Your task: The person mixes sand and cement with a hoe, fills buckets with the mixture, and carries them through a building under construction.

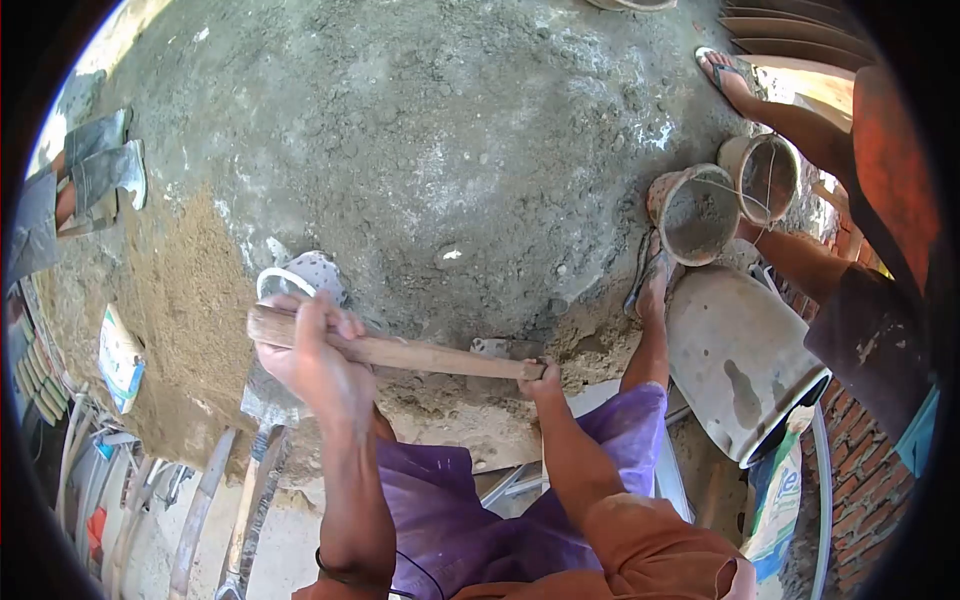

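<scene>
My left hand (312,352) is closed around the butt end of a wooden tool handle (420,354) that runs level across my front. My right hand (541,376) grips the same handle at its other end, right beside the grey metal head (490,347), which rests in the edge of a wide grey mortar pile (450,130). My left foot in a white clog (305,272) and my right foot in a sandal (650,278) stand on the mix.
Another person on the right, foot in a flip-flop (726,72), has two mortar-stained buckets (698,212) (766,176) at their legs. A large drum (735,360) lies by a brick wall (850,480). Brown sand (180,300), a bag (121,356) and someone's boots (105,160) are left.
</scene>
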A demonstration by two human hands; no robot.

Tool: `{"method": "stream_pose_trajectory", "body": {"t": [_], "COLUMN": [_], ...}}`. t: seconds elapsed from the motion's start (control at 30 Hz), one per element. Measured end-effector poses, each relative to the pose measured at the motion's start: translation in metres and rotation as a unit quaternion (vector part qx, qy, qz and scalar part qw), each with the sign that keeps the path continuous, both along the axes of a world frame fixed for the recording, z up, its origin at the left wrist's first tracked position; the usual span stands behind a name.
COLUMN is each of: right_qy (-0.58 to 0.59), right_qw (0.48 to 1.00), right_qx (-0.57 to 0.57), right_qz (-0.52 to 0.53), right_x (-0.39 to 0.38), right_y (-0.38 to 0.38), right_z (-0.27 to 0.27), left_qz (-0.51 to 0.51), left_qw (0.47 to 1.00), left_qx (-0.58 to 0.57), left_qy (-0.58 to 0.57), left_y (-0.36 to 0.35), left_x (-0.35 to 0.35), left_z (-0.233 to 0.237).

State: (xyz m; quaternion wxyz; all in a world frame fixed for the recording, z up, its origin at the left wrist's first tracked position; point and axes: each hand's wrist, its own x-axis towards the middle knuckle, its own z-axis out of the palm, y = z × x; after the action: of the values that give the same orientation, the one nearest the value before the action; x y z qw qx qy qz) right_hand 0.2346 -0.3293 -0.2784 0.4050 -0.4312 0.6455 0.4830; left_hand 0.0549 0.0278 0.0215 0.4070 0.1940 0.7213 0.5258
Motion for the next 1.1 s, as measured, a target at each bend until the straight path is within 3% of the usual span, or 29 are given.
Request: {"method": "stream_pose_trajectory", "body": {"t": [0.07, 0.17, 0.2, 0.33, 0.43, 0.47, 0.53, 0.57, 0.63, 0.67, 0.73, 0.8, 0.83, 0.87, 0.93, 1.03, 1.1], "right_qy": [0.034, 0.004, -0.028, -0.113, -0.174, -0.173, -0.222, -0.221, -0.272, -0.320, -0.359, -0.367, -0.367, -0.339, -0.285, -0.190, -0.211], "right_qw": [0.998, 0.998, 0.996, 0.986, 0.951, 0.948, 0.927, 0.920, 0.904, 0.888, 0.858, 0.849, 0.846, 0.851, 0.862, 0.853, 0.827], "right_qx": [0.035, 0.061, 0.083, 0.119, 0.250, 0.260, 0.288, 0.306, 0.299, 0.285, 0.312, 0.300, 0.303, 0.301, 0.289, 0.345, 0.354], "right_qz": [0.040, 0.027, -0.004, 0.040, 0.057, 0.065, 0.090, 0.103, 0.136, 0.167, 0.191, 0.233, 0.238, 0.264, 0.304, 0.342, 0.382], "right_x": [0.017, 0.024, 0.018, -0.020, -0.065, -0.085, -0.122, -0.133, -0.144, -0.149, -0.145, -0.146, -0.147, -0.152, -0.157, -0.144, -0.140], "right_y": [0.039, 0.121, 0.146, 0.224, 0.260, 0.271, 0.286, 0.288, 0.289, 0.287, 0.268, 0.251, 0.246, 0.242, 0.250, 0.309, 0.342], "right_z": [-0.032, 0.005, 0.025, 0.147, 0.216, 0.226, 0.241, 0.242, 0.262, 0.272, 0.297, 0.314, 0.312, 0.304, 0.254, 0.142, 0.117], "left_qz": [0.001, -0.021, -0.012, 0.020, 0.050, 0.052, 0.108, 0.259, 0.423, 0.447, 0.315, 0.367, 0.389, 0.407, 0.392, 0.534, 0.582], "left_qw": [0.997, 0.988, 0.987, 0.953, 0.909, 0.898, 0.914, 0.946, 0.906, 0.894, 0.938, 0.924, 0.911, 0.898, 0.903, 0.819, 0.790], "left_qx": [0.064, 0.152, 0.161, 0.277, 0.356, 0.369, 0.334, 0.192, 0.023, -0.027, -0.091, -0.100, -0.134, -0.164, -0.174, -0.205, -0.188], "left_qy": [0.030, -0.017, -0.020, -0.122, -0.212, -0.233, -0.205, -0.029, -0.021, -0.027, -0.109, -0.043, -0.041, -0.040, -0.006, 0.052, 0.045], "left_y": [-0.003, 0.010, 0.012, -0.009, -0.043, -0.059, -0.109, -0.120, -0.179, -0.207, -0.267, -0.325, -0.338, -0.348, -0.435, -0.386, -0.373], "left_x": [0.021, -0.017, -0.034, -0.146, -0.250, -0.295, -0.391, -0.399, -0.444, -0.443, -0.439, -0.429, -0.416, -0.400, -0.404, -0.286, -0.262], "left_z": [0.009, 0.060, 0.080, 0.161, 0.196, 0.191, 0.132, 0.104, 0.020, -0.007, -0.020, -0.021, 0.001, 0.024, 0.020, 0.000, -0.048]}}
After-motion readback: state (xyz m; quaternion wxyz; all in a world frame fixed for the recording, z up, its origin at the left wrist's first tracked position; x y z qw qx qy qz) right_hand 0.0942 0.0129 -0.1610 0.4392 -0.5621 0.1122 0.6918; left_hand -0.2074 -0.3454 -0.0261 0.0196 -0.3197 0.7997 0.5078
